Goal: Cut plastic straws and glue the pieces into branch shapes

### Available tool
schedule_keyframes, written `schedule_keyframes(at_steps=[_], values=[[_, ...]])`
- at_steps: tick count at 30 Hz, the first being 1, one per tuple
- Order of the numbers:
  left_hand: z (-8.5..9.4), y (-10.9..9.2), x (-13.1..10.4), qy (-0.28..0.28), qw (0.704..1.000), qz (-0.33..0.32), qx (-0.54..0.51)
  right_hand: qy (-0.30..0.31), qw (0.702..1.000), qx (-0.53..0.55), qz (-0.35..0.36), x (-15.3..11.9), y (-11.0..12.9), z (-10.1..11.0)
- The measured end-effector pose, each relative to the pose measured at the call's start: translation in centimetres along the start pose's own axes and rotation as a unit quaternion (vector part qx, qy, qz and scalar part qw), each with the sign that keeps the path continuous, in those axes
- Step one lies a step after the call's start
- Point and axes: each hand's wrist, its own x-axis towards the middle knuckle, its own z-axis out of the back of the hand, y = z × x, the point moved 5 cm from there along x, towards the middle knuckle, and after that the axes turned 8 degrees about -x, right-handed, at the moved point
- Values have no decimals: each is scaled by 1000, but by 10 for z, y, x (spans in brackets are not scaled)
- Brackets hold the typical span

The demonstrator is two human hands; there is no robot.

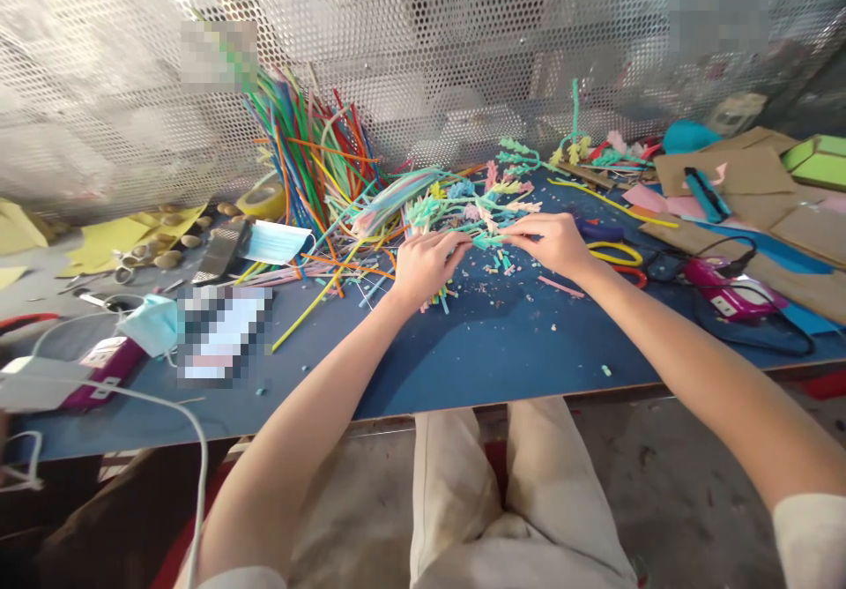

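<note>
Between our left hand [428, 264] and right hand [552, 242], over the blue tabletop [476, 351], we pinch a small turquoise fuzzy-stemmed piece [487, 241], fingertips closed on both sides. Our fingers partly hide its ends, and we cannot separate it clearly from the multicoloured fuzzy sprigs [459, 190] just behind.
</note>
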Motion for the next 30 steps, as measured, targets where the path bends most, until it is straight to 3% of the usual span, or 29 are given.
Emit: schedule_keyframes(at_steps=[9, 14, 18, 25, 30], values=[[-1, 3, -2, -19, 999, 33, 12, 20, 999, -30, 8, 0, -2, -4], [2, 6, -2, -37, 998, 56, 16, 32, 990, -127, -58, -1, -39, 15], [1, 6, -2, -44, 997, 58, 12, 46, 984, -157, -68, -5, -63, 23], [4, 0, 3, -22, 999, 40, 3, 207, 964, -162, -34, -5, -38, -17], [2, 1, 3, 0, 999, 55, 4, 246, 955, -162, -14, -4, -25, -29]])
